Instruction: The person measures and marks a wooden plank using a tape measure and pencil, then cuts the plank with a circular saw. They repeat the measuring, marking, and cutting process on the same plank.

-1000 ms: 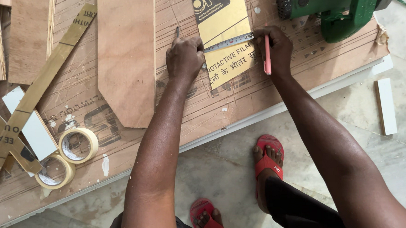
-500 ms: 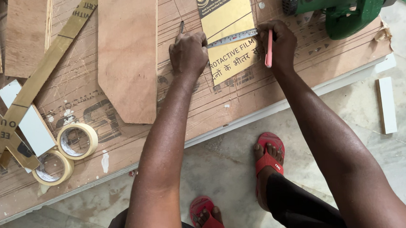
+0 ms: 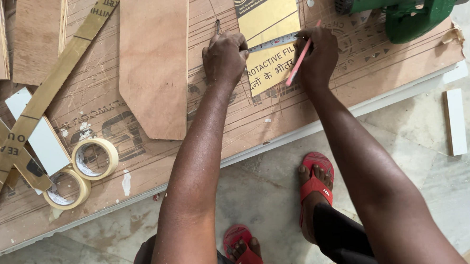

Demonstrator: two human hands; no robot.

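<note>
My left hand presses down as a fist on one end of a metal ruler that lies across a yellow film-covered panel on the plywood worktop. A thin metal tip pokes out past its knuckles. My right hand holds a pink pencil at the ruler's other end, tip against the panel. Both arms reach forward from the bottom of the head view.
A pointed plywood piece lies left of my left hand. Two tape rolls, gold strips and a white offcut sit at the left. A green power tool rests at the top right. A white block lies on the floor.
Both hands stay on the ruler and panel. The pencil has tilted from nearly upright to slanting. The camera has shifted a little.
</note>
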